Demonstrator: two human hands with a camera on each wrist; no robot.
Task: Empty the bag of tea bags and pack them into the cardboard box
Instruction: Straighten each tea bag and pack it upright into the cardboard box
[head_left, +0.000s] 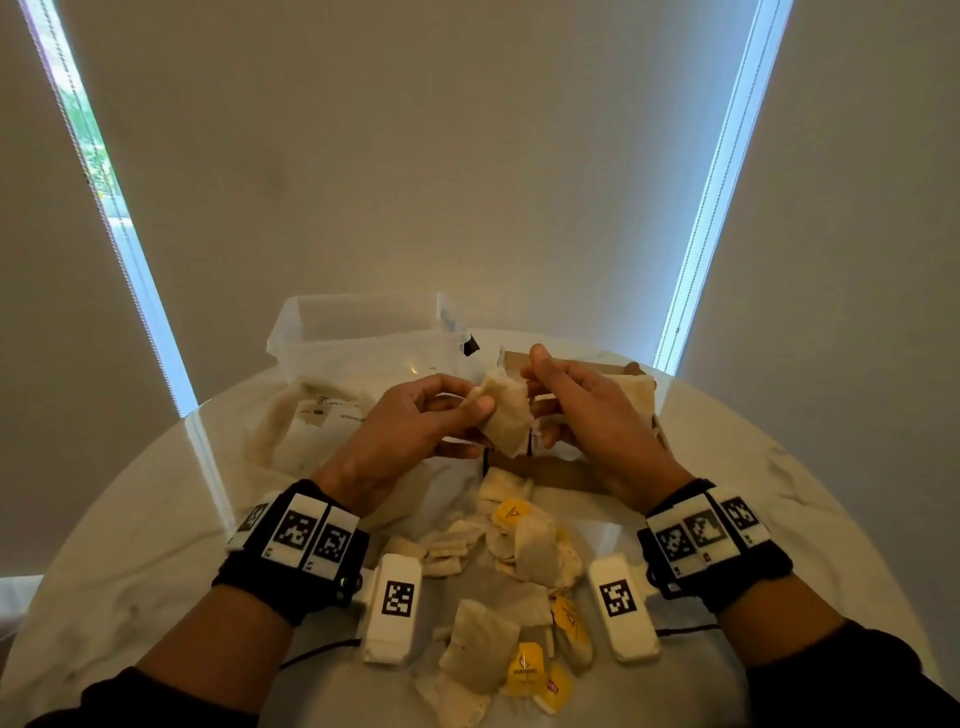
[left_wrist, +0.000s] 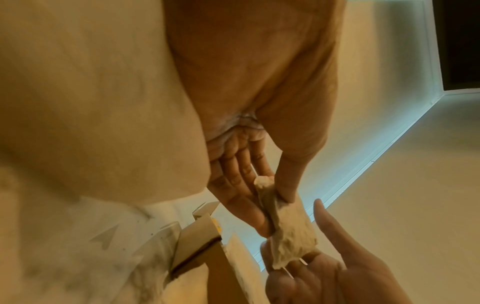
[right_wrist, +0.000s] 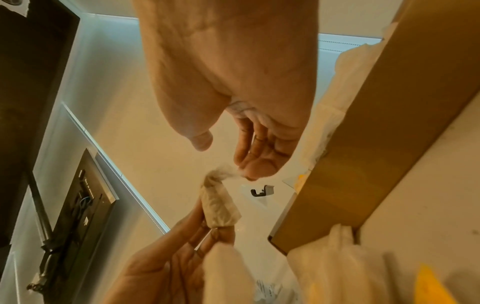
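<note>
A pale tea bag (head_left: 504, 415) is held up between both hands over the near wall of the brown cardboard box (head_left: 563, 475). My left hand (head_left: 480, 408) pinches it between thumb and fingers, as the left wrist view shows on the tea bag (left_wrist: 291, 232). My right hand (head_left: 535, 384) touches the tea bag's other end with its fingertips (right_wrist: 249, 174), its thumb lifted clear. Several loose tea bags (head_left: 519, 561), some with yellow tags, lie on the table in front of the box. The emptied pale bag (head_left: 311, 421) lies crumpled at the left.
A clear plastic tub (head_left: 363, 332) stands at the back, left of the box. The round white table (head_left: 156, 519) ends close behind it, against drawn blinds. More tea bags (right_wrist: 337, 92) lean inside the box wall (right_wrist: 376, 144).
</note>
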